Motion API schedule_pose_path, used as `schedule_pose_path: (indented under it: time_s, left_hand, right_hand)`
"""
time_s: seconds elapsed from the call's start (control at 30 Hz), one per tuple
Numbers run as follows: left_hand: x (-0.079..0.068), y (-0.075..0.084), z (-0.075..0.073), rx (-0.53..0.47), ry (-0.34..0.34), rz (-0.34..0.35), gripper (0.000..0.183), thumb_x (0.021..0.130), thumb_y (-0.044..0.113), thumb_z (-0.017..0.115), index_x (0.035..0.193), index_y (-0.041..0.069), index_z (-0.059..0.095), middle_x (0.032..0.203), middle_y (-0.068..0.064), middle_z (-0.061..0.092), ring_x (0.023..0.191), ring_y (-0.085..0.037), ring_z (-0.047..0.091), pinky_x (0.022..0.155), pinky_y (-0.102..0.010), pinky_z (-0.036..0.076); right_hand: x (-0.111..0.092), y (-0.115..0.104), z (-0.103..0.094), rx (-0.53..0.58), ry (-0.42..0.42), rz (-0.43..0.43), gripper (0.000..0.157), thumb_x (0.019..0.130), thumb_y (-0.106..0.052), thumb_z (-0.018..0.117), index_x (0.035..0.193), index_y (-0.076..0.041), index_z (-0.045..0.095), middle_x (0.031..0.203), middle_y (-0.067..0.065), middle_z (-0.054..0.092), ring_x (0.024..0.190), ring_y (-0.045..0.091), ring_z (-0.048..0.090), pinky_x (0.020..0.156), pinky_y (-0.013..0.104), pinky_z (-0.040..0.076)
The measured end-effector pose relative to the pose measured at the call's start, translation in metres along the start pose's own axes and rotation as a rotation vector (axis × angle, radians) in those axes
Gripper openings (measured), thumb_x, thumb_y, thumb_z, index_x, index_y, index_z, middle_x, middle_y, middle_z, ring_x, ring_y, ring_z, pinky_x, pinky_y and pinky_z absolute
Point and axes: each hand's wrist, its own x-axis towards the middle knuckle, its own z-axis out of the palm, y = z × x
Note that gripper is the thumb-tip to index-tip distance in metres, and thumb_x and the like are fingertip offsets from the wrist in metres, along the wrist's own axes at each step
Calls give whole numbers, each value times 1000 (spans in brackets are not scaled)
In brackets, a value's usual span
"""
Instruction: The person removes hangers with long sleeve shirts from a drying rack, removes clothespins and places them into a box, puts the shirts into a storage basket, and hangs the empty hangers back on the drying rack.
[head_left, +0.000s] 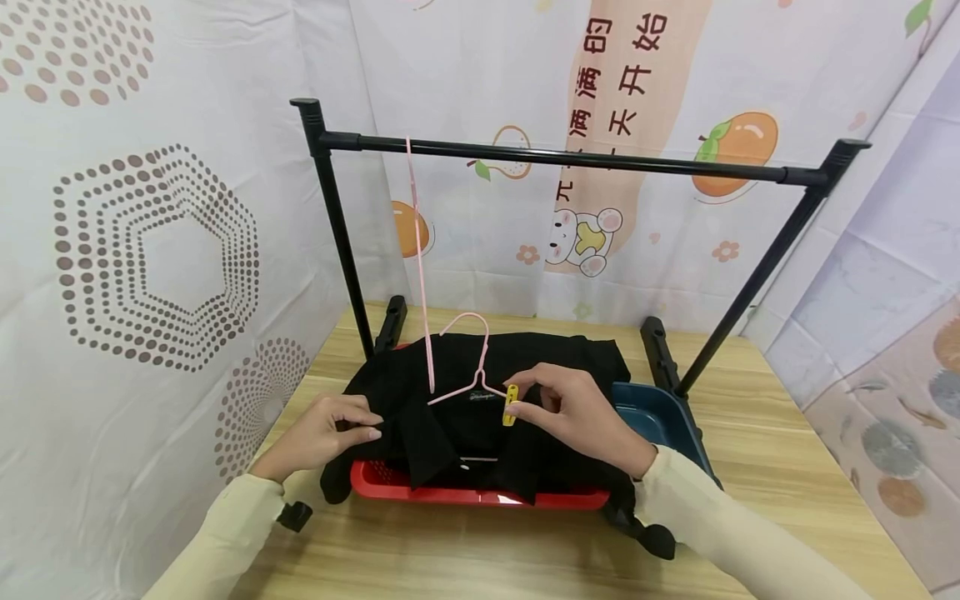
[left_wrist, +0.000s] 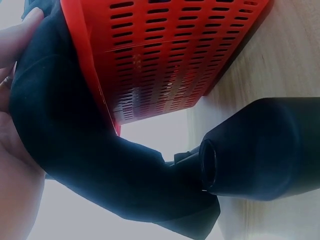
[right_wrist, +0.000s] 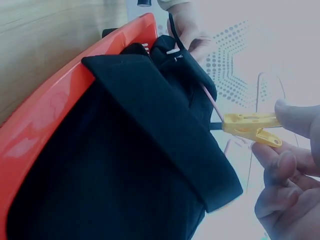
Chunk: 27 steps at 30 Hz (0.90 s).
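And there's the right hand (head_left: 562,410), its grip nipped tight around a small yellow clip (head_left: 511,406), right at one arm of a pink hanger (head_left: 480,367); whether the clip bites the hanger, we cannot tell. Over to the left hand (head_left: 327,429): its grip is closed, thumb against fingers, on a fold of black shirt (head_left: 592,354). That shirt lies spread across a red basket (head_left: 480,497) on the table (head_left: 420,550), the hanger's hook poking up by the collar. We spot pale lettering (head_left: 482,397) on the shirt beneath the hanger, script-like, too small for us to read. Behind it all, the curtain (head_left: 465,100) gives us brown Chinese characters: we make out 满满的 in one column, 天开始 in the next, the black rack's (head_left: 562,157) rail cutting across the lower ones. A second pink hanger (head_left: 420,250) hangs toward that rail's left end, and a blue bin (head_left: 641,417) sits right of the basket, partly hidden by shirt and forearm.
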Motion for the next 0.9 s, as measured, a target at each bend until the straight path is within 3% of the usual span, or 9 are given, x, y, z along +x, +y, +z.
schedule_pose_path:
  time_s: [0.5,0.77,0.9]
  left_hand:
    - [0,4,1,-8,0,20,22,84,-9,78,104,0,81,75,5,63,62,-6,50,55,-25,48]
    - [-1,3,1,-13,6,23,22,83,-11,78,103,-2,80,74,4,62,61,-7,49,54,-26,47]
    - [-1,4,0,-11,4,26,22,84,-10,77,104,-1,81,75,5,62,61,-7,49,55,-26,47]
  right_hand:
    - [-30,22,-24,-8,64,154,25,95,-33,76,118,-25,74,62,-9,44,51,10,39,48,27,33]
    - [-46,29,-43,-42,116,175,24,96,-26,75,120,-21,73,64,-11,51,49,9,40,45,26,34]
    - [-54,34,-51,-50,158,181,24,96,-20,76,120,-21,74,80,-11,63,48,8,43,44,25,35]
